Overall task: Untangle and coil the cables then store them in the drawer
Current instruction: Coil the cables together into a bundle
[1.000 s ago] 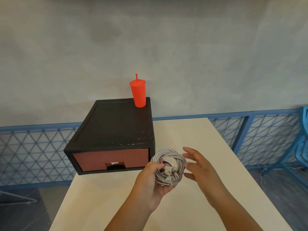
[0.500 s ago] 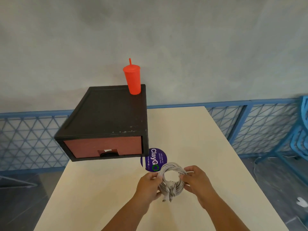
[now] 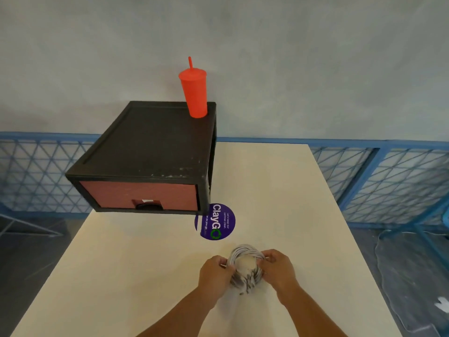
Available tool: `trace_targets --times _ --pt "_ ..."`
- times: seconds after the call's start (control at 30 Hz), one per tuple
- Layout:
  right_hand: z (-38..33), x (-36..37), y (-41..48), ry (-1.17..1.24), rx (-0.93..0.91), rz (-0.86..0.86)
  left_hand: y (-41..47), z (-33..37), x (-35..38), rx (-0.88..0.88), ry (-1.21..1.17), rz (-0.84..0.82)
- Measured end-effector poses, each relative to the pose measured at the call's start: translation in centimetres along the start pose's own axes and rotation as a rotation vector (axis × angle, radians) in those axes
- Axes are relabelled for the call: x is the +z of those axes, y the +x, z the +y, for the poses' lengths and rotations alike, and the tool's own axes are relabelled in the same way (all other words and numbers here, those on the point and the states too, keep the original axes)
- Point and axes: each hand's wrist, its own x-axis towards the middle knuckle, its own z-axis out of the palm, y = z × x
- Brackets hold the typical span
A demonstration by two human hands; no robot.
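**Two hands clasp one grey coil; the drawer is shut**

The left hand curls round the left side of the cable coil and the right hand round its right side, so both grip it. The coil is near the table's near edge. Whether it rests on the top or hangs just above it cannot be told. The red drawer sits closed to the far left, with a purple sticker between it and the coil.

The cable looks light, soft and springy, so the loops would likely fan apart if let go. The best hold is probably across the whole bundle, pinching every loop together. One hand could then carry it while the other pulls the drawer's notch.
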Motion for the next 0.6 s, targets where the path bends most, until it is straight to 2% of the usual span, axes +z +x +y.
trace_targets --times 0.23,0.5,0.6 --pt "0.9 -1.4 1.0 -0.171 -0.015 0.042 0.3 -0.1 1.9 0.126 0.225 0.009" --pt "0.7 -2.1 1.4 -0.242 -0.002 -0.003 0.4 -0.7 0.6 0.108 0.164 0.042" --pt "-0.1 -2.1 1.5 -0.256 -0.045 0.029 0.5 -0.9 -1.4 0.117 0.155 0.09"
